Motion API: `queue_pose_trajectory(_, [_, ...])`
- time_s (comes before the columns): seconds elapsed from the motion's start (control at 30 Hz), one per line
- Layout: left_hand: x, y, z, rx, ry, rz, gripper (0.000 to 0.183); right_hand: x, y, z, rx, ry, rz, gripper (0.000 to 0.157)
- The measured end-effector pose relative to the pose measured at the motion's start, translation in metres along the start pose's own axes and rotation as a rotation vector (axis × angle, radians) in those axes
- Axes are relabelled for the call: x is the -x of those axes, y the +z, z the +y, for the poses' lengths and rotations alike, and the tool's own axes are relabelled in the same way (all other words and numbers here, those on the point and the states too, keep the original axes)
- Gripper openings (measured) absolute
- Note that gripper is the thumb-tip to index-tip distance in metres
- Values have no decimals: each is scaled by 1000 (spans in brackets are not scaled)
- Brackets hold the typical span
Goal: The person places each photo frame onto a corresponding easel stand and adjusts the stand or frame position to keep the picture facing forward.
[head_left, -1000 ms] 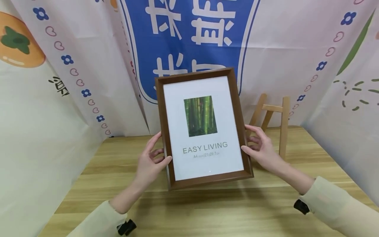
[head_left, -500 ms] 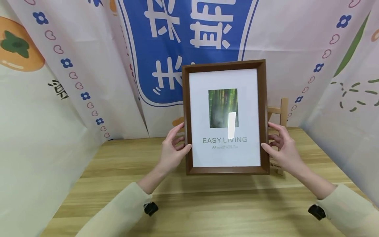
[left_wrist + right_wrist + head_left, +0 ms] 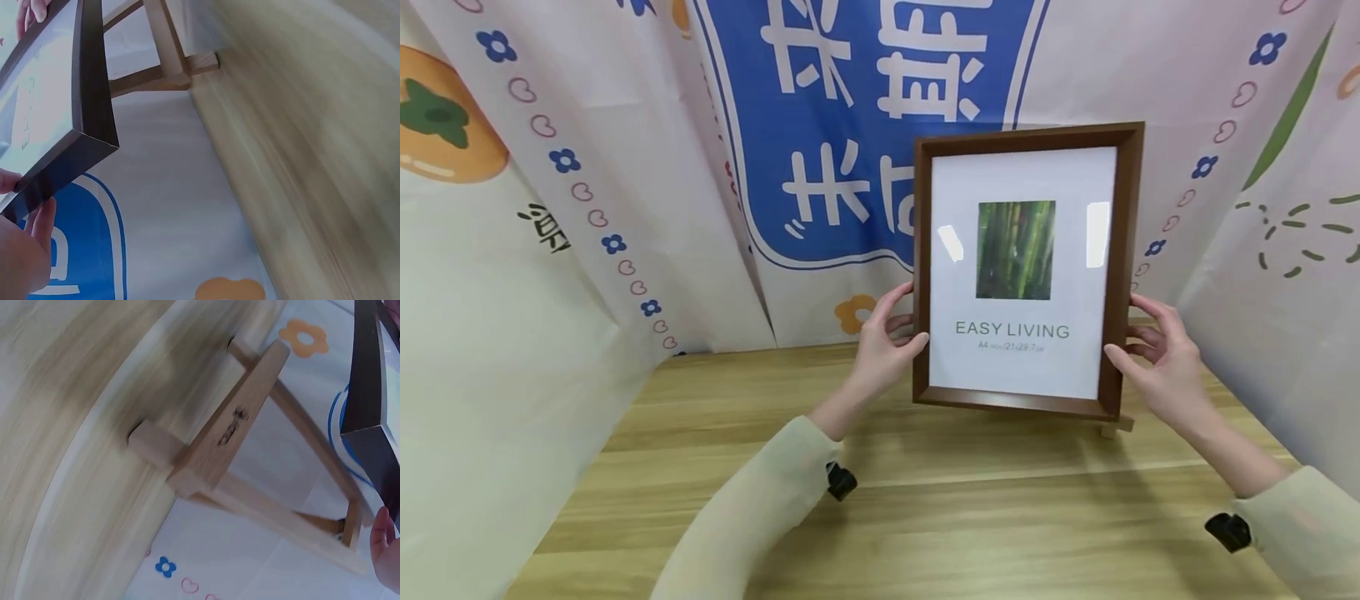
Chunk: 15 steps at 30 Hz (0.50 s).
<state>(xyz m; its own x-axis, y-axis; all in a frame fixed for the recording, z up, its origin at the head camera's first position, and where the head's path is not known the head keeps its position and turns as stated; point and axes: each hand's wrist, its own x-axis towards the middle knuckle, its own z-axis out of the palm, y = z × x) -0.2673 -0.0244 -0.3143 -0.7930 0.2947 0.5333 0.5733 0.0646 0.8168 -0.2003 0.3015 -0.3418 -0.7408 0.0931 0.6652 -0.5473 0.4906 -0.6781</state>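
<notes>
The left hand (image 3: 880,348) is pinching the left side member of the A4 picture frame (image 3: 1022,271), thumb at the front. The brown frame is hanging between both hands, front facing the person, lower edge clear of the wood-grain tabletop (image 3: 940,492). Behind it, the wooden easel (image 3: 234,419) is standing on the tabletop, one foot showing below the frame's lower right corner; I cannot tell whether frame and easel are touching. The right hand (image 3: 1172,367) is pinching the opposite side member, thumb likewise at the front.

Edges, left to right: the left fabric panel (image 3: 512,333) is bordering the tabletop well apart from the left hand, leaving wide room; the printed backdrop (image 3: 842,117) is rising along the far edge; the right fabric panel (image 3: 1277,350) is leaving narrower room beside the right hand.
</notes>
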Motion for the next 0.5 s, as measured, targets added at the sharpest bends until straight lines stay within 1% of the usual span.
queue_pose_trajectory(0.07, [-9,8,-4,19,15,-13,65,-1,-5,4,30,-4,29,72])
queue_pose_trajectory(0.13, [-17,15,-7,17,22,-21,65,-1,-11,7,57,4,49,72])
queue_pose_trajectory(0.3, [-35,36,-12,-37,42,-61,64,-2,-24,19,121,54,86,72])
queue_pose_trajectory(0.37, [-41,44,-14,-51,64,-73,64,-2,-28,23,136,71,98,72])
queue_pose_trajectory(0.5, [-49,59,-22,-43,105,-64,63,1,-32,32,152,85,116,71])
